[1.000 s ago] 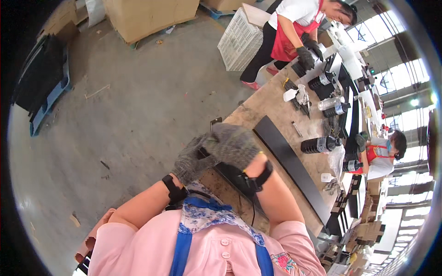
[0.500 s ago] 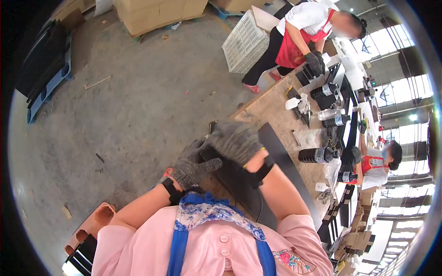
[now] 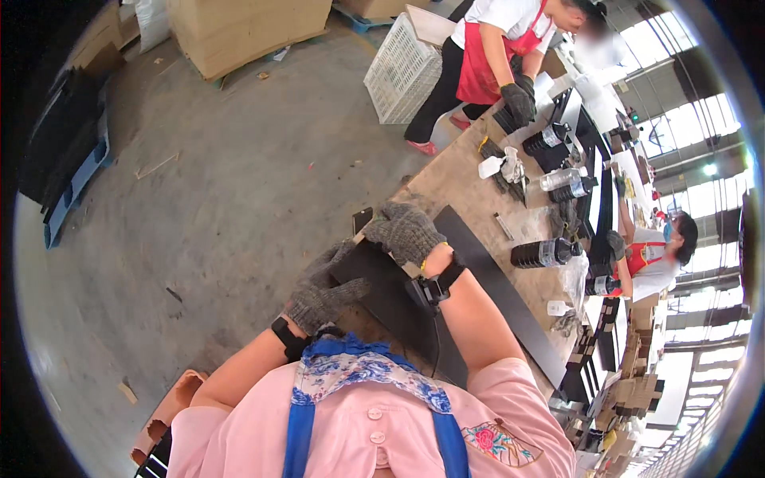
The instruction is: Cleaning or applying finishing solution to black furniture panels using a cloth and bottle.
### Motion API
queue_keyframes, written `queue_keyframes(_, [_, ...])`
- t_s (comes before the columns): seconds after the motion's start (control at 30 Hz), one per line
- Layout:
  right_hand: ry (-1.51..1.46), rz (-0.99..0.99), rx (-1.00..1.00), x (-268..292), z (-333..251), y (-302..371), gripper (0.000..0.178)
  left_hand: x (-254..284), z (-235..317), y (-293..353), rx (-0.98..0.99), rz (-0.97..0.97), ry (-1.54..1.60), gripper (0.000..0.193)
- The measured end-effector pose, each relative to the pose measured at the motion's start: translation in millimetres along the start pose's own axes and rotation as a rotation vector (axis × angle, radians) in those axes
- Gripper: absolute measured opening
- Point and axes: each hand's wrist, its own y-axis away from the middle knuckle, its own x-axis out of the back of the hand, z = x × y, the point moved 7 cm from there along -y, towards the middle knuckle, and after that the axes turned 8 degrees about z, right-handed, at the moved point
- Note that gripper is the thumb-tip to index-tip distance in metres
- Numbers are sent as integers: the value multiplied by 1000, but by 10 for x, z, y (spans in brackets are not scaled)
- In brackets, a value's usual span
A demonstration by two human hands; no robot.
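Note:
A dark flat panel (image 3: pixel 382 291) lies at the near end of the workbench, its left end reaching the bench edge. My left hand (image 3: pixel 323 291), in a grey knit glove, holds that end, thumb on the top face and fingers along the edge. At the panel's far corner is my right hand (image 3: pixel 406 233), gloved too, with its fingers curled down; whatever lies under them is hidden. Just beyond those fingertips sits a small black piece (image 3: pixel 362 219). A second dark panel (image 3: pixel 498 295) lies to the right, partly behind my right forearm.
The wooden workbench (image 3: pixel 454 179) carries black bottles (image 3: pixel 542 253), a white small bottle (image 3: pixel 490 167), a marker (image 3: pixel 504 226) and dark gloves. Two people in red aprons (image 3: pixel 482 68) work farther along. A white crate (image 3: pixel 405 72) and a large carton (image 3: pixel 247 36) stand on the floor.
My right hand, blurred before, is now sharp, with its fingers at the panel's far corner. My left hand stays at the panel's end. The whole view has shifted slightly.

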Motion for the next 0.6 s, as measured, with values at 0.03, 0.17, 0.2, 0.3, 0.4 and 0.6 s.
queue_keyframes(0.03, [-235, -33, -208, -18, 61, -9, 21, -20, 52, 3, 9, -14, 42, 79])
queue_keyframes(0.17, [-245, 10, -216, -62, 67, 318, 19, 14, 65, 43, 46, 23, 99, 78])
queue_keyframes(0.2, [-322, -123, -286, 24, 11, 474, 21, 53, 51, 58, 80, 44, 84, 77])
queue_keyframes(0.3, [-259, -69, -361, 35, 42, 1370, 24, 25, 50, 50, 117, 54, 72, 76])
queue_keyframes(0.4, [-680, -177, -1032, 149, 33, 1885, 17, 21, 37, 51, 107, 69, 55, 76])
queue_keyframes(0.6, [-342, 143, -751, 258, -78, 1368, 26, -54, 3, 36, 131, 22, 50, 69])
